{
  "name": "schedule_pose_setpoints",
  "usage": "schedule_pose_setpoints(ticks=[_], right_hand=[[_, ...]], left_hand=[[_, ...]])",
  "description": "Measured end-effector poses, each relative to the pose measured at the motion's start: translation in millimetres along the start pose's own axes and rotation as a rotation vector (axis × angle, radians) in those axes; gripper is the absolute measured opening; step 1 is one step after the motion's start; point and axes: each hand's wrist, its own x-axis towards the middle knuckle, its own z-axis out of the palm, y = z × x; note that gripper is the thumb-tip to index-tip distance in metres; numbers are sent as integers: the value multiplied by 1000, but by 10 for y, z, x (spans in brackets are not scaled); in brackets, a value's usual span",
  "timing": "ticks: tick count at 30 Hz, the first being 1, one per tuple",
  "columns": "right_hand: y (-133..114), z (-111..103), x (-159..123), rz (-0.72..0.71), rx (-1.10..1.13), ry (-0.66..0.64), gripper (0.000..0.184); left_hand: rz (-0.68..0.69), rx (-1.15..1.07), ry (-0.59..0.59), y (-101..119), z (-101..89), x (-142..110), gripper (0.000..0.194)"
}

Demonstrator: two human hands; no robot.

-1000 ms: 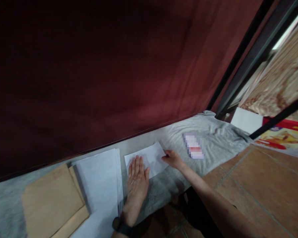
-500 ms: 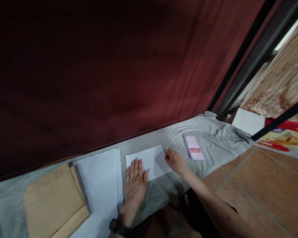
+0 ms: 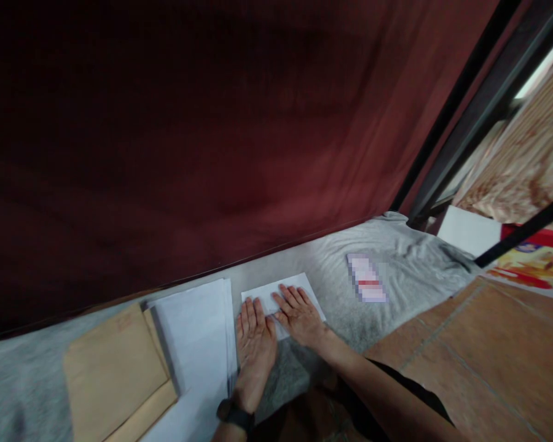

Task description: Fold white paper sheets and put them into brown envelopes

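On the grey cloth (image 3: 419,264), the small white paper (image 3: 266,294) lies flat beneath both hands. The left hand (image 3: 257,337) covers its left part, fingers straight and close together; the right hand (image 3: 301,316) rests on its right part, fingers slightly parted. Each grip is flat and uncurled, palm down. The hands hide the paper's near left corner, and whether it is folded I cannot tell. Just left of the paper lies a white stack (image 3: 196,331) and, farther left, brown envelopes (image 3: 115,368) bearing a faint reddish mark, too blurred to read; both run out of view at the bottom. Near the paper, on its right, sits a pale item (image 3: 367,279) with a red band, pixelated past reading. Well to the paper's right, beyond the cloth, a red-and-yellow printed panel (image 3: 539,261) is crossed by a black bar (image 3: 525,232) and cut off at the view's edge, its brand illegible.
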Motion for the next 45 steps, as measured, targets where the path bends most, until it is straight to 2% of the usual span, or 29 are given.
schedule_pose_setpoints(ticks=[3,7,11,15,19,23,26,30,32,34,36,38,40,42,43,45], right_hand=[[134,-40,-38,53,-29,1,51],[309,-129,-65,122,-54,10,54],[444,-298,-6,302,1,-23,54],[519,-431,78,517,219,-114,39],[547,-469,132,567,332,-158,18],[600,-568,216,519,513,-174,12],[674,-689,262,465,679,-166,13],[780,-801,248,414,897,-194,10],[814,-805,233,402,962,-211,11],[831,-774,233,378,982,-191,14],[828,-728,251,347,952,-113,14],[801,-689,274,342,899,5,17],[737,-666,284,352,827,137,29],[621,-647,263,290,703,238,39],[544,-631,237,224,623,258,41],[366,-572,158,49,513,170,45]], left_hand=[[-54,-32,37,-45,46,15,59],[-45,-73,81,-98,59,4,62],[-12,-90,99,-112,37,-29,63],[-14,-100,97,-98,33,-56,62],[-21,-109,90,-96,53,-58,62],[-36,-209,90,-108,-28,23,61],[-50,-374,137,-138,-231,172,63],[-143,-623,189,-248,-533,385,70],[-261,-823,76,-318,-618,435,65],[-394,-1054,-153,-372,-650,431,58],[-504,-1213,-362,-396,-646,392,54],[-588,-1264,-432,-395,-614,345,51],[-668,-1261,-352,-380,-560,308,51],[-727,-1235,-232,-358,-488,282,52],[-743,-1221,-190,-346,-450,270,52],[-735,-1200,-174,-319,-379,244,48]])
